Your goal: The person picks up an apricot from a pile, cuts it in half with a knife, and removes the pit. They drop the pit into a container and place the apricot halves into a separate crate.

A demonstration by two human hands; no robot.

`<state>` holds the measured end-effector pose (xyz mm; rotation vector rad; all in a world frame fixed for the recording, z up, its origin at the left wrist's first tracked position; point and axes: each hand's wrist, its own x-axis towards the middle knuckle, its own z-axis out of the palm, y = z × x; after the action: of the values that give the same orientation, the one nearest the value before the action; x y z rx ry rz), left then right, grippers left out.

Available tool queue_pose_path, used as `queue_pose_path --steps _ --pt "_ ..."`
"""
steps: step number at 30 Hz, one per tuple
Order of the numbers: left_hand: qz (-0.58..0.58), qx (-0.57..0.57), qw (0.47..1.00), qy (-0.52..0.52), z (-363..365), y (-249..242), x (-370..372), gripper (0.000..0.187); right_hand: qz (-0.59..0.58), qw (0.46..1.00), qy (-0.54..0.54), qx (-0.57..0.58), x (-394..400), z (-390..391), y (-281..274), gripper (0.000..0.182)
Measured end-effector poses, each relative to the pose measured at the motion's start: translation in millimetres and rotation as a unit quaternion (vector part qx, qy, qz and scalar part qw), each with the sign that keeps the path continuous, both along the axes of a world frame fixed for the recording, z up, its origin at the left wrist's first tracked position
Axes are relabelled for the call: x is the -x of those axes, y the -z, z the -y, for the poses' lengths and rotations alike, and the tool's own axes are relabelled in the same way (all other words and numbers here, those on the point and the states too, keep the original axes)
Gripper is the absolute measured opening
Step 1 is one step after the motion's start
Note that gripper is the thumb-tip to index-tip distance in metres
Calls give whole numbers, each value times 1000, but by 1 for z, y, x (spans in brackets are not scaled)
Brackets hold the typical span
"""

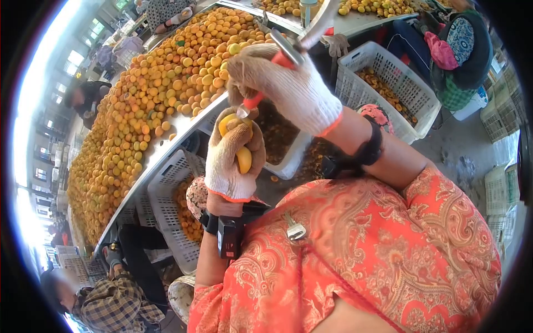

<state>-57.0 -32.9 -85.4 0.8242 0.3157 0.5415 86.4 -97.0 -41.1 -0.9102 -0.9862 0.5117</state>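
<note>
My left hand (pixel 236 158), in a whitish work glove, is closed around a yellow apricot (pixel 243 160). Yellow fruit shows both at the top of the fist and between the fingers; the rest is covered by the glove. My right hand (pixel 288 83), gloved as well, grips a red-handled cutting tool (pixel 286 58). A small metal tip at the tool's lower end meets the top of the fruit. Metal parts, one long and curved, stick out above the right fist. Just beyond both hands spreads a large heap of apricots (pixel 183 75) on a metal table (pixel 176 125).
A white crate (pixel 166 205) with orange fruit stands at the lower left. Below my hands is a white tub (pixel 288 166) with dark contents. Another crate (pixel 383 102) at the right holds fruit pieces. Seated people (pixel 116 302) work around the table.
</note>
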Motion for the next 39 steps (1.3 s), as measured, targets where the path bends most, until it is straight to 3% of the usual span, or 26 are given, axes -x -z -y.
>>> queue_pose_path --steps 2,4,7,12,15,18,21,22,24,25,26,28,29,30,32,34,36,39 --pt "6 2 1000 -1 5 -1 1 35 -93 986 -134 -32 -2 -7 -1 33" --pt "11 -24 1000 4 10 -7 3 38 -105 983 -140 -50 1 -7 -4 38" --pt "12 -21 999 25 15 -12 6 37 -203 946 -250 -37 3 -5 -9 43" --pt "31 23 997 63 19 -12 8 29 -159 958 -234 -33 7 -7 -7 38" --pt "33 27 996 76 18 -13 9 27 -254 922 -288 -42 8 -7 -3 35" --pt "4 35 998 57 14 -13 1 26 -272 936 -224 -11 9 -9 1 34" --pt "-147 -145 978 -32 15 -14 -15 26 -278 948 -156 16 7 -15 13 33" --pt "-147 -142 978 -31 13 -11 -19 26 -292 946 -136 21 6 -17 16 32" --pt "-278 -345 893 -79 -1 4 -26 21 -308 944 -114 30 4 -23 22 31" --pt "-278 -557 766 -162 -20 27 -33 24 -330 938 -98 41 3 -28 24 30" --pt "-279 -556 766 -162 -31 34 -38 24 -352 931 -82 50 4 -31 27 29" --pt "-298 -635 691 -174 -52 44 -47 26 -334 938 -75 51 4 -38 34 27" --pt "-317 -559 752 -149 -74 67 -51 24 -278 959 -8 55 0 -48 40 27" --pt "-317 -559 751 -150 -81 66 -51 24 -219 972 59 59 -6 -57 47 27" --pt "-292 -233 926 -62 -89 68 -50 23 -171 979 80 74 -23 -62 61 26" --pt "-270 -48 954 -117 -77 48 -47 33 -176 971 93 136 -30 -57 70 24" --pt "-218 91 969 -72 -87 47 -32 43 -159 974 76 142 -32 -51 81 22" --pt "-136 87 986 -42 -95 45 -5 50 -77 979 72 175 -36 -46 101 19"
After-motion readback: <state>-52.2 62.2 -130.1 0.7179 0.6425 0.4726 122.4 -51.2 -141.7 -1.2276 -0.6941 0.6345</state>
